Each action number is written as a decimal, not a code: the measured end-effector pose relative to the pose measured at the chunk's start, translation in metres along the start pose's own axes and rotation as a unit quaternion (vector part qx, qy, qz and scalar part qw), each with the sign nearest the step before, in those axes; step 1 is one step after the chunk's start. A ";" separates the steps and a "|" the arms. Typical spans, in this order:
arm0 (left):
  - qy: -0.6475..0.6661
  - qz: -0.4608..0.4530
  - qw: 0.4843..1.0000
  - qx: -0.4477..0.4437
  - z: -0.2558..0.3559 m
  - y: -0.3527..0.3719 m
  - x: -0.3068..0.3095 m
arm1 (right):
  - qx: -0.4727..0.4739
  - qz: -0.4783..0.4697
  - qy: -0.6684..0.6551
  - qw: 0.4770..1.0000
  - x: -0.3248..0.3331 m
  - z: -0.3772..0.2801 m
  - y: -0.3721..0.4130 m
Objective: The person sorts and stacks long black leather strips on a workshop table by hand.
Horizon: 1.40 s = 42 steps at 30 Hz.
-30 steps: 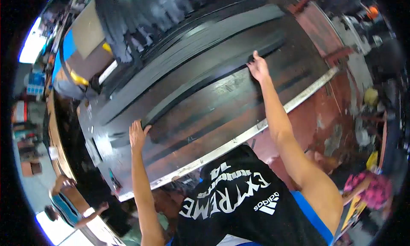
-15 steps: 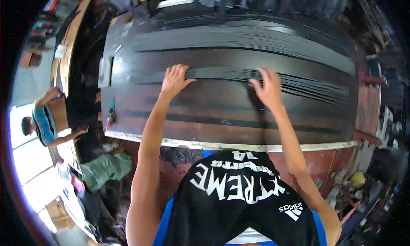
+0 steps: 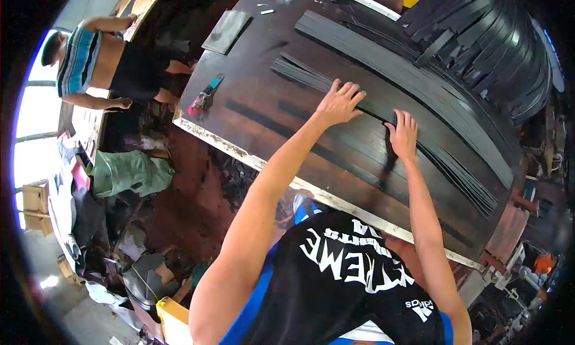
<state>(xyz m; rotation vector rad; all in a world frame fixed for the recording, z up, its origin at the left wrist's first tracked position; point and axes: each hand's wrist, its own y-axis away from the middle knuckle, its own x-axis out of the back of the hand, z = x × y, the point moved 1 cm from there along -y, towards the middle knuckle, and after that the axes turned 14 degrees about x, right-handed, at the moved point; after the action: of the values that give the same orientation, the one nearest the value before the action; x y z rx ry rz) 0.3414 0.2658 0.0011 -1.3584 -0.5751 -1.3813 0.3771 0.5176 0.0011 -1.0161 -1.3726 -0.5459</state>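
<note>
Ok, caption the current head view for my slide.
Bare left hand and bare right hand along a loose bundle of long, thin dark-grey strips on a dark brown tabletop.

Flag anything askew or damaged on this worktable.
The nearer bundle of dark strips looks untidy: both ends fan apart, unlike the wider bundle behind, which lies neater. The white front edge looks scuffed, with dark patches.

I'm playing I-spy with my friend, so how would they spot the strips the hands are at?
Find the big dark table with the whitish front edge. Near its middle, at the camera wearer's left hand and right hand, lies a narrow bundle of dark strips. Unlike the wider bundle beyond it, this one fans apart at its right end.
</note>
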 end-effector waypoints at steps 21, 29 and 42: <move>0.053 0.077 0.986 0.137 -0.085 0.063 0.039 | -0.031 -0.021 0.038 0.999 -0.001 -0.004 0.000; 0.045 0.059 0.990 0.124 -0.092 0.066 0.042 | -0.028 -0.022 0.041 0.999 -0.002 -0.003 0.000; 0.051 0.073 0.990 0.113 -0.086 0.064 0.034 | -0.019 -0.006 0.038 0.999 -0.001 -0.003 0.000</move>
<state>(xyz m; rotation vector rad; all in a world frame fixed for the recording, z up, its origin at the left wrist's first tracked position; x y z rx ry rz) 0.3708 0.1577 -0.0093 -1.1184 -0.5347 -1.2195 0.3789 0.5149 0.0001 -1.0086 -1.3061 -0.6154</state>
